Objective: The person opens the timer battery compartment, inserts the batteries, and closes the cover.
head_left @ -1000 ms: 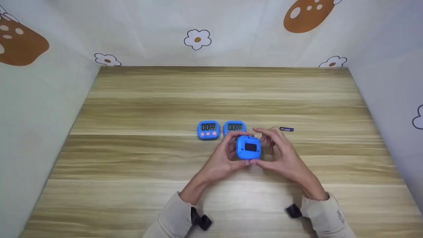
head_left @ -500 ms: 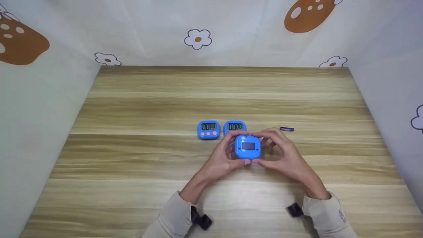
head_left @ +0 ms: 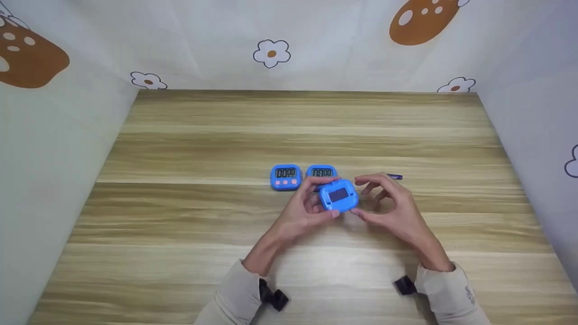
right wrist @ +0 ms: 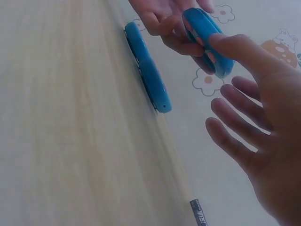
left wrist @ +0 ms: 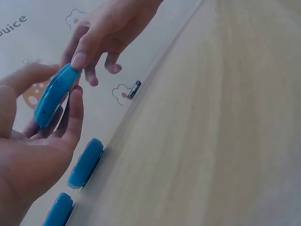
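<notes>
In the head view a blue digital timer [head_left: 339, 196] is held above the table, a dark rectangle on its upward face. My left hand [head_left: 295, 214] grips it by the left side, thumb on the near edge and fingers at the far edge. My right hand [head_left: 399, 210] is at its right; the thumb touches the lower right corner, while the other fingers are off it, bent loosely. Pink buttons show on the underside of the held timer [left wrist: 56, 96] [right wrist: 207, 40] in the right wrist view.
Two more blue timers, one [head_left: 286, 177] at left and one [head_left: 321, 171] partly behind my left hand, lie face up reading zeros. A small dark battery [head_left: 396, 176] lies beyond my right hand. Patterned cloth walls [head_left: 216, 45] border the wooden table [head_left: 203, 135].
The timer has turned a little in my left hand and risen slightly in the head view. My right fingers, at its far edge half a second ago, have moved off to the right.
</notes>
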Demonstrator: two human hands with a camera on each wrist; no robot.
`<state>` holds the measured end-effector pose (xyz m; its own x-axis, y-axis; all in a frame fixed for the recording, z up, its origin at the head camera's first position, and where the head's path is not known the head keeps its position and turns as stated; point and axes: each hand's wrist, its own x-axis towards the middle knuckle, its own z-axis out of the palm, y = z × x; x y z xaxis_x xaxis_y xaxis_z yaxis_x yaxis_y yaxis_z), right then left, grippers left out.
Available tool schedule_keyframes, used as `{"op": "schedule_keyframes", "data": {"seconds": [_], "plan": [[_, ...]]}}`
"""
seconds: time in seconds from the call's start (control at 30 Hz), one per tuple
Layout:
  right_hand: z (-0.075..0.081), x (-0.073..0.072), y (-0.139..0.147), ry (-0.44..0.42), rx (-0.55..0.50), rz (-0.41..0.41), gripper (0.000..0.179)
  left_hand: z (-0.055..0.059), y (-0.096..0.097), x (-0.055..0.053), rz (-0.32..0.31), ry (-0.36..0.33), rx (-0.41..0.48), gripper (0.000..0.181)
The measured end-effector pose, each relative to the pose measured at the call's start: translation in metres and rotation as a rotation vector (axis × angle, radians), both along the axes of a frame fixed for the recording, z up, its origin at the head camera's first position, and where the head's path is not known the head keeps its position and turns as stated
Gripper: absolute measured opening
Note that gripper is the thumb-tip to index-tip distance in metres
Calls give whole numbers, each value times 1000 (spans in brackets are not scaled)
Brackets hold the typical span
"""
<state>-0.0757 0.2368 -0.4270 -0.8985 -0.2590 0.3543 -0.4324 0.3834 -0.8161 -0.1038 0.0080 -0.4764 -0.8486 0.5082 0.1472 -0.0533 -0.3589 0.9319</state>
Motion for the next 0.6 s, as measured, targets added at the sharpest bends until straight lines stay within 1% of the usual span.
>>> {"op": "schedule_keyframes", "data": {"seconds": [0.07, 0.13, 0.23, 0.3, 0.37, 0.47, 0.5, 0.6], "plan": [[0, 0, 1, -19, -32, -24, 50, 1, -2, -1, 17, -38, 34, 51], [-1, 0, 2, -35, -61, -36, 43, 2, -3, -2, 31, -58, 41, 46], [-1, -1, 2, -46, -59, -36, 34, 2, -2, -2, 30, -57, 26, 54], [-2, -1, 1, -61, -35, -15, 33, 2, -1, -1, 18, -50, 5, 60], [-2, 0, 0, -80, 1, 22, 37, 2, 0, 0, 23, -47, -29, 63], [-4, 2, -1, -105, 40, 83, 52, 1, 3, 3, 58, -41, -83, 60], [-4, 2, -1, -112, 49, 94, 56, 1, 4, 3, 73, -32, -105, 59], [-5, 2, -3, -94, 73, 110, 65, 2, 5, 4, 108, -10, -140, 58]]}}
